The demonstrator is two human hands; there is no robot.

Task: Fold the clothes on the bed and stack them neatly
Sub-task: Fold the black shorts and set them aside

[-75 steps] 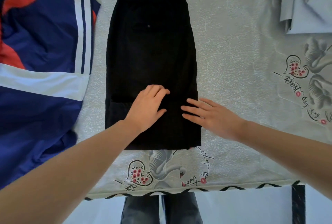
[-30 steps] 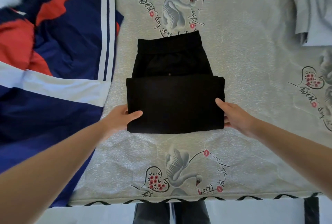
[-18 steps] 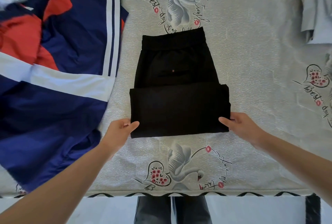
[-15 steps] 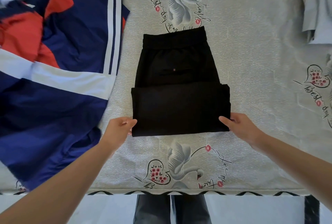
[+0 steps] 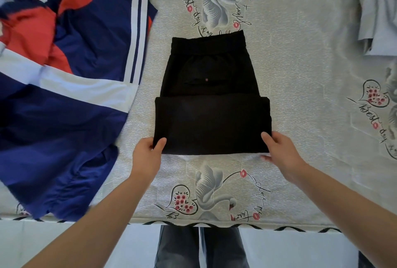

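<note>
On the left a blue, red and white garment (image 5: 64,100) sprawls over the bed (image 5: 311,96), crowding that side. Our left hand (image 5: 148,151) pinches the near left corner of the black trousers (image 5: 211,121), which lie mid-bed, half folded. We judge them soft, light and limp, best held at both near corners so the fold stays square. Our right hand (image 5: 279,149) grips the near right corner. Open bedsheet lies beyond and rightward; a pale grey garment (image 5: 378,16) sits far right.

Grey bedsheet (image 5: 300,74) printed with swans and hearts, pale floor (image 5: 300,250) below bed edge, soft daylight
</note>
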